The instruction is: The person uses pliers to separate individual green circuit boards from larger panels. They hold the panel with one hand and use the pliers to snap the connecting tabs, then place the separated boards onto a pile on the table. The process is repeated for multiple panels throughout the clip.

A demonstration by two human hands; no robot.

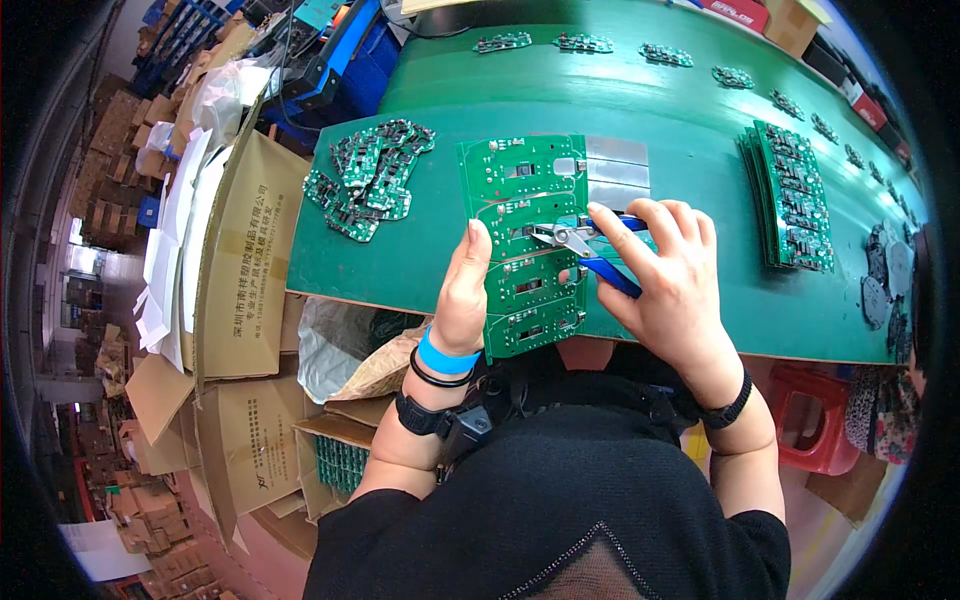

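My left hand (462, 285) grips a green circuit board panel (495, 187) along its left side, thumb at the edge and the other fingers hidden. The panel is a column of several joined boards with small components and cut-outs. In my right hand (672, 275) is a pair of nippers (572, 240) with blue handles. Their metal jaws lie over the panel's second board from the top; I cannot tell whether they touch it. A loose pile of separate small circuit boards (370, 180) lies on the green table to the left.
Grey metal plates (617, 170) lie just beyond my right hand. At the right stands a stack of circuit board panels (790, 200). A curved row of small boards (665, 55) runs across the green table (440, 95). Cardboard boxes (245, 270) stand at the left, a red stool (815, 420) below right.
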